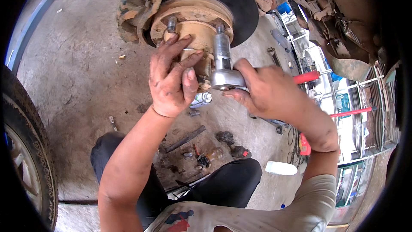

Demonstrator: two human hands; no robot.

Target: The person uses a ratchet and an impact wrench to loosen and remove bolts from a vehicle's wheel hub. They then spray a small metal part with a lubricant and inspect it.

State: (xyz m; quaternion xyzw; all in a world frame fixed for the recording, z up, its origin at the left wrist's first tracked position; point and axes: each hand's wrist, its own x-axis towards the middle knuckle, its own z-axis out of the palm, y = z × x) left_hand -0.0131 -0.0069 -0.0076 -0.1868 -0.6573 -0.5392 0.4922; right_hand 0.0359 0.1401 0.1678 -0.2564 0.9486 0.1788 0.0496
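Far left of the fingers lies a tyre (32,146); just above and left of them, a rusty brake caliper (137,4) sits over the dark disc (244,4). The left hand (169,79) has its fingers spread and loosely bent, laid against the hub (193,30); whether they grip anything there, I cannot tell. A bare stud (171,24) stands just above their tips. Between the two hands' fingers, a long socket (222,49) meets another stud (220,28), with the ratchet (226,78) on its near end. The right hand (274,90) has its fingers closed around the ratchet's head, pinching it from above and below.

To work well, the socket should stay in line with the stud and pressed fully on, the left hand steadying the hub but clear of the ratchet's swing. Right of the fingers, a red handle (307,77) sticks out.
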